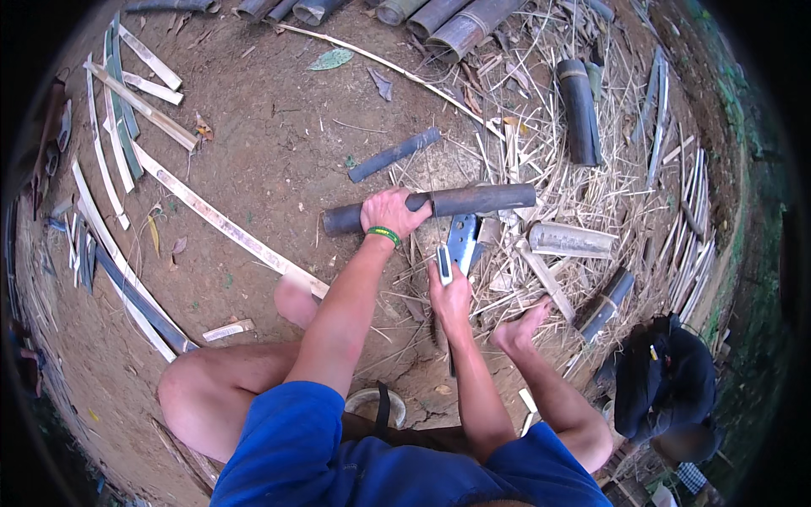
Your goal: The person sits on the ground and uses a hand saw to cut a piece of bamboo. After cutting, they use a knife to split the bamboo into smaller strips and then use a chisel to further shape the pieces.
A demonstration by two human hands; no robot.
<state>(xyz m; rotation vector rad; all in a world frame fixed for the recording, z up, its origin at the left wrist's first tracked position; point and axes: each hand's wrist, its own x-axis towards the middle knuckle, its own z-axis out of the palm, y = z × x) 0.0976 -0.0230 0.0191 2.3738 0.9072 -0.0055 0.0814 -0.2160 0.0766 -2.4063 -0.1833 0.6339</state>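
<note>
A dark bamboo tube lies crosswise on the straw-littered ground in front of me. My left hand, with a green and yellow band at its wrist, is wrapped round the tube left of its middle. Just below the tube's right half, my right hand is closed round a hand tool with a flat, bluish metal part pierced by holes and a white and grey piece beside my thumb. Its exact kind is not clear. Beyond the left hand lies a shorter, thinner bamboo piece.
Split bamboo strips lie on the left. Bamboo tubes sit at the far edge, another among straw at right. A half-split piece and a short tube lie near my right foot. A dark bag-like heap stands at lower right.
</note>
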